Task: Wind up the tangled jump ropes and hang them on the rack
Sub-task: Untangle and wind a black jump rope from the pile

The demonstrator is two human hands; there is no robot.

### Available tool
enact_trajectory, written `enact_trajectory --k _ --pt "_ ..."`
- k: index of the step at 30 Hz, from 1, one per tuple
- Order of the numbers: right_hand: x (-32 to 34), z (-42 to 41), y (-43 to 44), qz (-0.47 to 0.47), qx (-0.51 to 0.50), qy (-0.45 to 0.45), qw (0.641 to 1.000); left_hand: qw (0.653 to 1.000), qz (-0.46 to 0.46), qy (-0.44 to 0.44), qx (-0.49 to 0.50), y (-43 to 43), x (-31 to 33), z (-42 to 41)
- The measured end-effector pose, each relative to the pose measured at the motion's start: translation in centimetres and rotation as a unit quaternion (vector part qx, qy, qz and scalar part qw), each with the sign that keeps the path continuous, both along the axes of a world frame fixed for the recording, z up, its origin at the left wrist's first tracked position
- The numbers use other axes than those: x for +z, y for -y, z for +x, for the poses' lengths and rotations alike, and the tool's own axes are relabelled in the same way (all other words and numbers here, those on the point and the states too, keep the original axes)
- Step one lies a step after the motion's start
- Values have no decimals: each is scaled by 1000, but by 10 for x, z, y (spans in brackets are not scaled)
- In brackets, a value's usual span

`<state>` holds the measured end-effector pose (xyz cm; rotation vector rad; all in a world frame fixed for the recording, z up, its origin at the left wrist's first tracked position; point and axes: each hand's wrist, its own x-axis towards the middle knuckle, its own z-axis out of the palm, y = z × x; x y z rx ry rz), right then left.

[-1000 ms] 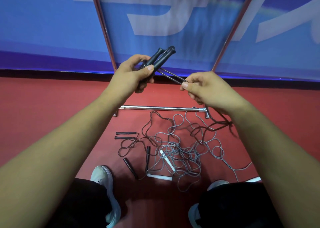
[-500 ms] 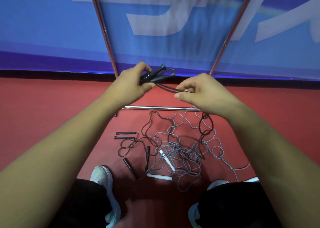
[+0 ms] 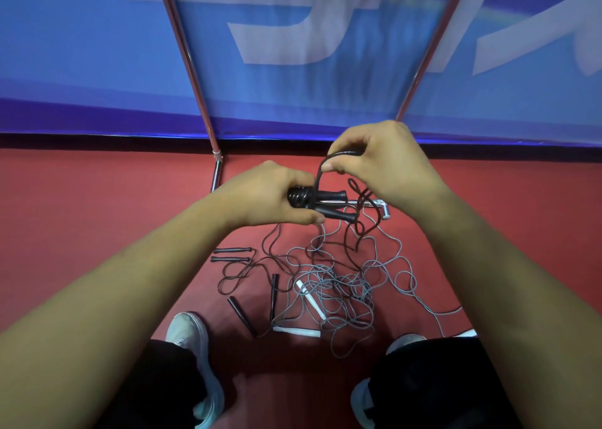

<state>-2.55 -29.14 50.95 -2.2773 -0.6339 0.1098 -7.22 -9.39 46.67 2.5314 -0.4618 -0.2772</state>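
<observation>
the left grip is clamped round a pair of black handles, held side by side and lying roughly level, their free ends pointing right. several turns of black rope sit wound round the handles just beside the left fingers. from those turns the rope arcs up in a loop to the right grip, whose thumb and fingers are pinched together on it above and to the right of the handles. past the right grip the rope hangs down in twisted loops to the tangle on the red floor.

the tangle is mostly grey rope mixed with black, lying between the person's shoes and the rack. two white handles lie in it. four loose black handles lie on the floor to its left, two of them parallel and close together, two nearer the left shoe.

the rack's two metal posts rise against a blue banner, leaning apart in this wide view; its low bar runs along the floor behind the hands, partly hidden by them. no rope hangs on the rack.
</observation>
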Motion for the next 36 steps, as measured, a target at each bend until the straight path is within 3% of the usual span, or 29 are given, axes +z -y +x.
enact_trajectory --k 3,6,11,15,18,27,31,36 --pt "-3 7 5 44 -20 -19 999 997 -57 -21 -47 -1 3 -2" --pt "-7 13 10 66 -19 -51 996 985 -162 -44 -32 -4 5 -3" --pt "-15 21 16 54 -2 -87 995 925 -368 -78 56 -5 8 -3" --pt "-14 18 12 67 41 -79 994 884 -448 -91 100 -8 12 -1" --pt "-16 19 11 34 42 -63 997 865 -475 -94 131 -9 14 1" --pt "-20 15 5 56 17 -183 981 847 -484 -46 213 -14 15 9" --pt "-22 14 3 72 35 -261 962 858 -452 -19 242 -16 14 10" --pt "-19 12 4 87 13 -266 960 875 -383 26 294 -25 13 15"
